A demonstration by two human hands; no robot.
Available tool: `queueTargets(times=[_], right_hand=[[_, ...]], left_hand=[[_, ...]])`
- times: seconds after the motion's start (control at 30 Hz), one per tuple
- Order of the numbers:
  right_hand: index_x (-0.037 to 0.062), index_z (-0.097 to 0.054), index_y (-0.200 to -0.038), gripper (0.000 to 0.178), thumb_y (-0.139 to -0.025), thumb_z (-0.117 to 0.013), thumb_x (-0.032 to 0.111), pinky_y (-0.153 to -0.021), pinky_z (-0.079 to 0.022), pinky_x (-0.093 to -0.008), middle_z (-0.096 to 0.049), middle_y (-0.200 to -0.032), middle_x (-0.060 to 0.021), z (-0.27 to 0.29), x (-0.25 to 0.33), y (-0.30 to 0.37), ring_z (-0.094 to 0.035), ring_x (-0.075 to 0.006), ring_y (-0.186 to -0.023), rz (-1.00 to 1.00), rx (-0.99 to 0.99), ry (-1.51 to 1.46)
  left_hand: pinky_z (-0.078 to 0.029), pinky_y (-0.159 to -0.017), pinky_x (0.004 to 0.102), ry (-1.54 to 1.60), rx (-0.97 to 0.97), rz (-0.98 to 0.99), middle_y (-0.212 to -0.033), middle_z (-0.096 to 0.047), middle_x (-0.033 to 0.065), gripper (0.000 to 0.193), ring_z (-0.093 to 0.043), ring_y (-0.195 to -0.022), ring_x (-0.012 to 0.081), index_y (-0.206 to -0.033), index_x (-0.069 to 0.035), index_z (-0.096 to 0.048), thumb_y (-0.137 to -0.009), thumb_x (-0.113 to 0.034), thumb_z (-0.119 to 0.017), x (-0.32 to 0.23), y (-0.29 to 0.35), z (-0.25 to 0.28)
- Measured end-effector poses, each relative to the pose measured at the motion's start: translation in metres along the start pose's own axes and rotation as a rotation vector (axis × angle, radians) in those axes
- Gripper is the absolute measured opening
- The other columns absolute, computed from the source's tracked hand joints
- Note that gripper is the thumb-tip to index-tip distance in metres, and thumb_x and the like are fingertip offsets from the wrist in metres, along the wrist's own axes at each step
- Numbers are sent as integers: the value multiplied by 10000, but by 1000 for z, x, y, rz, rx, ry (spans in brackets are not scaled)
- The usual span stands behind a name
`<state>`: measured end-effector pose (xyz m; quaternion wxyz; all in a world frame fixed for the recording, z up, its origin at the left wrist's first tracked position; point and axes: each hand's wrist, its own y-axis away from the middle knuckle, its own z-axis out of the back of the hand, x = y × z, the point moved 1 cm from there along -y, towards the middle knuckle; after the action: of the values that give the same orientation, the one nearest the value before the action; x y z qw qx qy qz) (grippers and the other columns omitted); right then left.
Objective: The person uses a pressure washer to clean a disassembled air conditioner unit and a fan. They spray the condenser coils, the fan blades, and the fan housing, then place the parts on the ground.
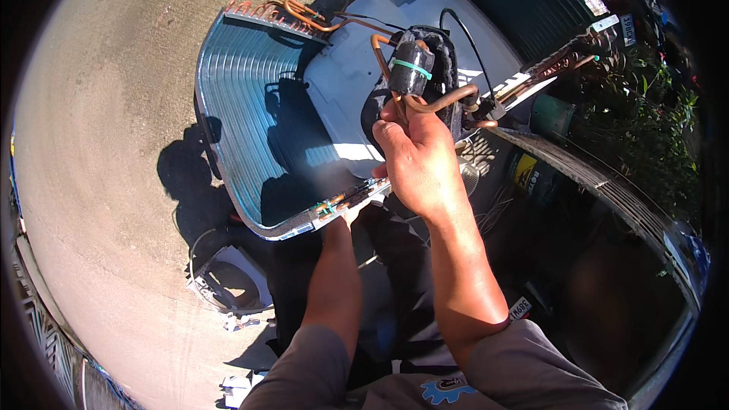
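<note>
Right hand pinching a bent copper pipe, left hand at a blue finned coil.

Pinched just below a black cylinder with a green tie, the pipe lies toward one o'clock; the left hand is near the coil's lower edge, mostly hidden, so its grip cannot be told. The coil curves at ten o'clock beside a pale metal base; a dark coil stands between one and two, a white frame on the ground at eight.
</note>
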<state>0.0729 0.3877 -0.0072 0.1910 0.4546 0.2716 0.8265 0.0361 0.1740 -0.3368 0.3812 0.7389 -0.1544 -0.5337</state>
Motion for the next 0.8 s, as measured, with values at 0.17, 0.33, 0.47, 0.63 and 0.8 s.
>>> queueTargets(times=[0.17, 0.33, 0.47, 0.63, 0.8], right_hand=[[65, -591, -1096, 114, -999, -640, 97, -614, -621, -304, -592, -944, -3, 53, -27, 14, -615, -90, -815, -129, -44, -342], [98, -566, -1066, 121, -991, -660, 82, -543, -575, -278, -542, -841, 45, 67, -61, 53, -554, -60, -685, -170, -35, -697], [99, -531, -1043, 173, -971, -677, 40, -518, -545, -252, -489, -806, 46, 60, -76, 112, -520, -60, -593, -229, -39, -990], [48, -495, -1140, 254, -956, -667, 24, -522, -518, -294, -486, -778, -8, 45, -60, 223, -597, -108, -569, -152, -92, -990], [41, -480, -1212, 331, -950, -682, 19, -533, -521, -301, -516, -805, -33, 47, -58, 327, -615, -126, -577, -162, -237, -1108]], left_hand=[[-584, -924, 443, 39, -34, 196, -1052, -786, 105, 202, -749, -1016, 307, -1043, -48, -792, -883, -165, -754, -26, -4, 60], [-585, -914, 433, -108, -78, 263, -1051, -781, 104, 208, -747, -1002, 300, -1058, -39, -783, -904, -173, -740, -90, 38, 151], [-586, -905, 426, -260, -132, 302, -1051, -777, 103, 215, -746, -990, 294, -1070, -32, -776, -921, -179, -728, -174, 99, 231], [-587, -895, 416, -421, -176, 323, -1051, -772, 101, 224, -744, -976, 287, -1085, -22, -768, -943, -187, -714, -294, 153, 297], [-588, -884, 406, -522, -130, 311, -1051, -767, 100, 235, -742, -961, 280, -1100, -13, -759, -964, -194, -699, -351, 172, 284]])
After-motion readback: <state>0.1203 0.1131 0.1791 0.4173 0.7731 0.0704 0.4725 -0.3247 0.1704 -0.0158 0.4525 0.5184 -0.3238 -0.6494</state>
